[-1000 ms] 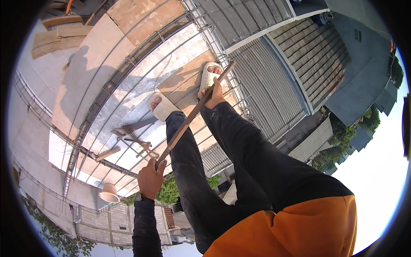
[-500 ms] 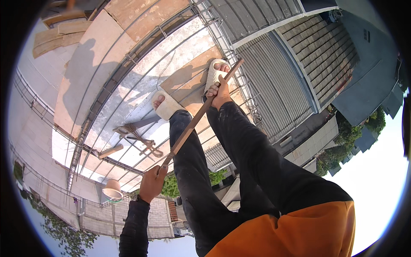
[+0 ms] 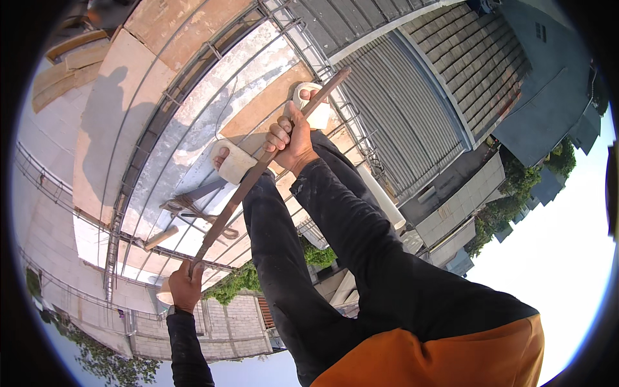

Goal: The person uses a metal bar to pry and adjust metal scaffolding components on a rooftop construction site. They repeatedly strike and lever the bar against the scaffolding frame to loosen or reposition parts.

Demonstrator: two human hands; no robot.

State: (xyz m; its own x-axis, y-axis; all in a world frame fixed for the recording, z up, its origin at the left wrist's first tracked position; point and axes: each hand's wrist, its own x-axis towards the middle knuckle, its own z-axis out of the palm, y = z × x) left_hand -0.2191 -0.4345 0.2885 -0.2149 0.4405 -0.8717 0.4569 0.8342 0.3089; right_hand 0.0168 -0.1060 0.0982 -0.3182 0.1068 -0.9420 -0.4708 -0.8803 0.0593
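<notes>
My left hand [image 3: 185, 287] is closed on the lower end of a long brown bar [image 3: 232, 206], near the lower left. Higher up, my right hand [image 3: 290, 138] grips the same bar, thumb along it, in front of my sandalled feet [image 3: 232, 166]. The bar runs diagonally up to the roofing sheets' edge in the picture. Left of my legs lie a tangle of tools [image 3: 193, 209], too jumbled to tell apart, and a short wooden handle [image 3: 161, 237], on steel rods laid over boards [image 3: 103, 155].
Rebar cages [image 3: 145, 161] border the boarded deck. Beyond are corrugated sheets [image 3: 406, 122], a tiled roof [image 3: 471, 71], treetops [image 3: 255, 280] and block walls [image 3: 229, 329]. A bucket [image 3: 164, 295] is partly hidden behind my left hand. Planks [image 3: 71, 74] lie at the upper left.
Both hands and the bar have shifted toward the left of the picture, the left hand also lower. More of my right forearm shows over my leg, and the bucket is now mostly hidden.
</notes>
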